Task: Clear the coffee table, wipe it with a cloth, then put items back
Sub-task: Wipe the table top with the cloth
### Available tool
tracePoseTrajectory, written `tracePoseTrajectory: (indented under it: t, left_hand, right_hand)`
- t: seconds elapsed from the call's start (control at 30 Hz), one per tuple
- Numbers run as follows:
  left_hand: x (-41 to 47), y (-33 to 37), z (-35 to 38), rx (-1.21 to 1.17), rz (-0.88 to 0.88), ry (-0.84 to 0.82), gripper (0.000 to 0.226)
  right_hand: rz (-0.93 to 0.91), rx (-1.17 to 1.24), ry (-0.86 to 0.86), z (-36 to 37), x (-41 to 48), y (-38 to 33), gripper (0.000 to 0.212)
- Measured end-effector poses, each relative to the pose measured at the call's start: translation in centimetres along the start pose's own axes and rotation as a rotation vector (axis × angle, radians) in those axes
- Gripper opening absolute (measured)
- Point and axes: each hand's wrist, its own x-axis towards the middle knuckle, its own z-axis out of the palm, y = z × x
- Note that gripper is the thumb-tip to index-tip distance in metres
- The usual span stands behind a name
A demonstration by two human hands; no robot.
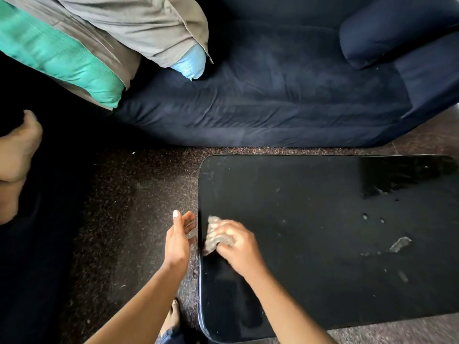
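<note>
1. Foot (173, 316): bare, standing on the floor (129, 219), just beside the near left corner of the tabletop (310, 219).

2. Left hand (178, 237): held off the tabletop, just beside its left edge, above the floor. Grip open: the fingers are straight to slightly bent, the thumb points away from the person, and the palm faces the tabletop edge. It holds nothing.

3. Right hand (238, 244): over the tabletop, near the left edge. Grip closed on the cloth (214, 234), with the fingers curled round it and holding it down on the surface.

4. Cloth: grey, bunched and blurred. It lies on the tabletop just inside the left edge. Its free end sticks out of the right hand toward the left hand, without touching it.

5. Tabletop: black, glossy, with rounded corners. A pale smear (400, 244) lies right of centre, with small spots around it. A streaked glossy patch (402, 177) sits near the far right corner.

6. Floor: dark and speckled. A strip of it separates the tabletop from the sofa (260, 108).

7. Sofa: dark blue, beyond the far edge of the tabletop. At its left end lie a green pillow (62, 53), a grey pillow (139, 26) and a light blue pillow (191, 62). A bolster (387, 28) lies at its right end.

8. Second foot (17, 150): bare, at the left edge of the view, well apart from the tabletop.
</note>
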Motion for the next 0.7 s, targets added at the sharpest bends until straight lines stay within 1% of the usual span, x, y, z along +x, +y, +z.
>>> tracePoseTrajectory:
  t: [0.03,0.1,0.13,0.2,0.23,0.3,0.37,0.43,0.5,0.53,0.57,0.63,0.67,0.7]
  left_hand:
    - [0.1,0.2,0.2,0.005,0.001,-0.011,0.064]
    - [0.4,0.6,0.7,0.031,-0.002,-0.026,0.063]
    - [0.5,0.7,0.9,0.04,-0.005,-0.026,0.062]
    - [0.9,0.8,1.2,0.045,-0.013,-0.013,0.062]
    - [1.1,0.9,1.2,0.041,-0.015,-0.005,0.062]
    - [1.6,0.9,1.5,0.032,-0.02,0.006,0.062]
    - [2.0,1.1,1.6,0.025,-0.014,0.013,0.062]
    - [2.2,1.4,1.8,0.009,0.003,0.021,0.061]
    - [2.4,1.8,2.0,-0.031,0.015,0.046,0.06]
    - [2.5,2.1,2.1,-0.045,0.017,0.058,0.058]
    - [2.6,2.4,2.2,-0.059,0.021,0.068,0.057]
    - [3.0,3.0,2.5,-0.084,0.031,0.065,0.059]
    - [3.2,3.2,2.7,-0.076,0.037,0.056,0.061]
    - [3.4,3.5,2.8,-0.053,0.042,0.044,0.061]
  right_hand:
    - [-0.022,-0.042,0.05,-1.6,0.8,0.4,0.018]
    - [-0.079,-0.223,0.071,-5.1,2.6,1.7,0.022]
    - [-0.088,-0.333,0.056,-6.6,3.3,2.6,0.022]
    - [-0.058,-0.542,-0.027,-8.5,4.6,4.3,0.021]
    - [-0.054,-0.642,-0.083,-8.5,5.0,4.8,0.021]
    - [-0.16,-0.775,-0.167,-7.1,5.8,5.1,0.022]
    - [-0.286,-0.77,-0.214,-4.0,6.3,4.7,0.022]
    - [-0.303,-0.666,-0.248,-0.4,6.3,3.5,0.02]
    - [-0.197,-0.444,-0.24,2.9,6.0,2.1,0.021]
    - [-0.103,-0.292,-0.19,4.1,5.9,1.2,0.023]
    - [0.004,-0.126,-0.1,4.8,6.0,0.4,0.025]
    - [0.191,0.192,0.13,4.1,7.0,-0.2,0.034]
    - [0.239,0.311,0.208,2.7,7.7,0.3,0.036]
    - [0.255,0.366,0.268,0.8,8.3,1.1,0.036]
